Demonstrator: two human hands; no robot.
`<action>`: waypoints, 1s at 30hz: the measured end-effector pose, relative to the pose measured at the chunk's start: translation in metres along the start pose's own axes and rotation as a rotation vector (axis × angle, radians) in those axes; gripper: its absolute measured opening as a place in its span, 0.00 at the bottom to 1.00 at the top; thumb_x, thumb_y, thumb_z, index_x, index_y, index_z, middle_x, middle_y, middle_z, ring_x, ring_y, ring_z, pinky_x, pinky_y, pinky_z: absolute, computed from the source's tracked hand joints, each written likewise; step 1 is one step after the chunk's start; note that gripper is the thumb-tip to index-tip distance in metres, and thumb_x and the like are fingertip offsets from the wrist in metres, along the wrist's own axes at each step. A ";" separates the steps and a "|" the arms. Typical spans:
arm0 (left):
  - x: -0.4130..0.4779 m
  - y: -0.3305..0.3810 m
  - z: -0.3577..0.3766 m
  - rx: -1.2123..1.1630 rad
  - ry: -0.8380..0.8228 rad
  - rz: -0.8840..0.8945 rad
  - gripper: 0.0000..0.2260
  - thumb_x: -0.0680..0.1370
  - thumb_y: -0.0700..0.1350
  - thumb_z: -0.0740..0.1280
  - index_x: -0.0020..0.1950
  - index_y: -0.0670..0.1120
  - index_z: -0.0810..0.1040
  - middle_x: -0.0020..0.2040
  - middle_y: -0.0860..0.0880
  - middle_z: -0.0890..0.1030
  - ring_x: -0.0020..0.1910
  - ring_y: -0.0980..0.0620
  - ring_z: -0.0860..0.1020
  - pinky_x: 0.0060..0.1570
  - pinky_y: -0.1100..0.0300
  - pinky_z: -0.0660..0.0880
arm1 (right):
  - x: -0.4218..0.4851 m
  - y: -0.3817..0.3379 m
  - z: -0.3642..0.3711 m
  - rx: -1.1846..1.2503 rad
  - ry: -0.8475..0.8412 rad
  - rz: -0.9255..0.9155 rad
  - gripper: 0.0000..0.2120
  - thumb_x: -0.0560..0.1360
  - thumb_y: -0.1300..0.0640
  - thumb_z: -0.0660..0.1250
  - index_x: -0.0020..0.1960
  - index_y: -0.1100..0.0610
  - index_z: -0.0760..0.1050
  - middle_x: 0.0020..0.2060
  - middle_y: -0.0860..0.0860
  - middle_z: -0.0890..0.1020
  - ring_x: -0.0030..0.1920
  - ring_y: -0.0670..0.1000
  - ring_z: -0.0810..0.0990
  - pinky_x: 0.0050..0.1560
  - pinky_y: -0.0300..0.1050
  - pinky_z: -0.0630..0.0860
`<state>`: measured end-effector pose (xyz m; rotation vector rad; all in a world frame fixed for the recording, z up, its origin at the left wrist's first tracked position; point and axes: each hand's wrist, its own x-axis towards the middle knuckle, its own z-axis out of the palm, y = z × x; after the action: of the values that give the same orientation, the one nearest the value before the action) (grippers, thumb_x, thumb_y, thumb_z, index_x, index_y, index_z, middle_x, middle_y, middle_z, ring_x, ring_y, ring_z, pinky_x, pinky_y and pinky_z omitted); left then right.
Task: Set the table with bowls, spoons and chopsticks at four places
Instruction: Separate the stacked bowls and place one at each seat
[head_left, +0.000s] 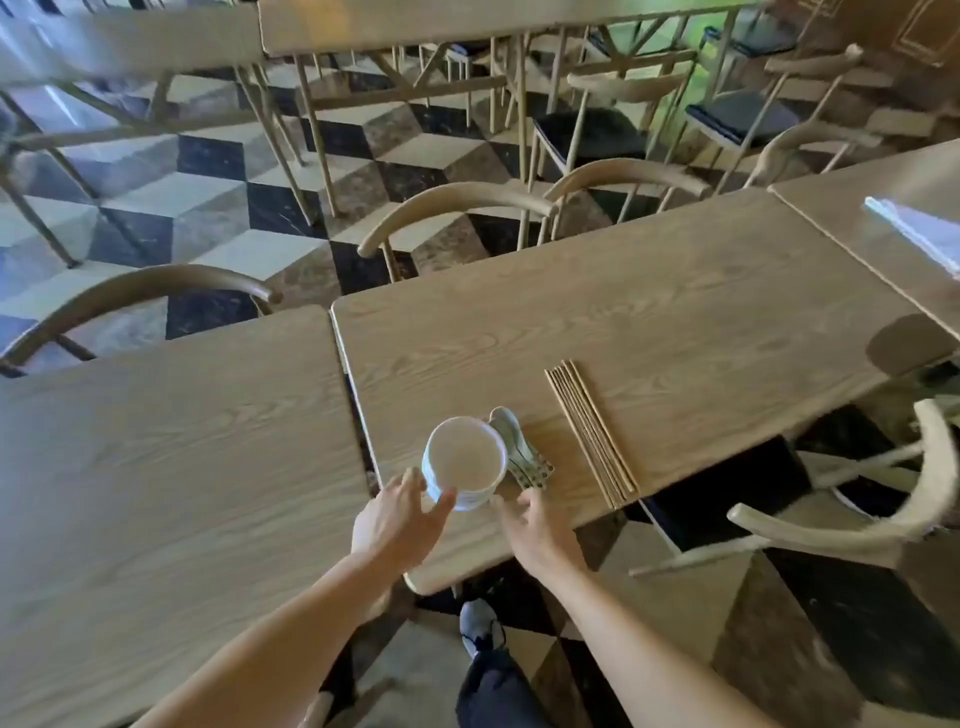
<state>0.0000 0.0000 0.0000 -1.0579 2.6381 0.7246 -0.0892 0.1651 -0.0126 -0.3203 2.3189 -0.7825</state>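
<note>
Wooden table (649, 322); checkered floor (218, 208)

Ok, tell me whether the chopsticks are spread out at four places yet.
No, the chopsticks lie in one bundle beside the stacked bowls.

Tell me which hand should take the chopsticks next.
Probably right. The right hand is by the spoons, nearer the chopsticks; the left hand is at the far side of the bowl stack, which stands between.
</note>
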 end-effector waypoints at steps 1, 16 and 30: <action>0.007 0.007 0.002 -0.065 0.020 -0.052 0.23 0.77 0.68 0.58 0.59 0.50 0.72 0.56 0.51 0.80 0.47 0.48 0.78 0.44 0.53 0.73 | 0.010 0.002 -0.003 0.043 -0.017 0.029 0.36 0.74 0.29 0.57 0.68 0.56 0.67 0.58 0.52 0.79 0.54 0.52 0.80 0.50 0.46 0.77; 0.071 0.018 0.028 -0.647 -0.181 -0.416 0.26 0.72 0.44 0.64 0.66 0.67 0.70 0.54 0.48 0.78 0.46 0.48 0.79 0.36 0.45 0.84 | 0.104 -0.009 0.026 0.515 -0.392 0.358 0.25 0.78 0.51 0.63 0.70 0.62 0.65 0.54 0.60 0.80 0.38 0.55 0.85 0.33 0.46 0.82; 0.076 0.019 0.028 -1.332 -0.302 -0.611 0.25 0.71 0.72 0.65 0.63 0.62 0.78 0.64 0.48 0.77 0.62 0.42 0.77 0.47 0.37 0.82 | 0.107 -0.028 0.013 0.845 -0.453 0.424 0.34 0.69 0.23 0.56 0.62 0.46 0.75 0.56 0.60 0.81 0.54 0.61 0.83 0.46 0.62 0.83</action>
<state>-0.0675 -0.0183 -0.0447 -1.6470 1.1964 2.2603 -0.1603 0.0926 -0.0585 0.3312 1.3984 -1.2194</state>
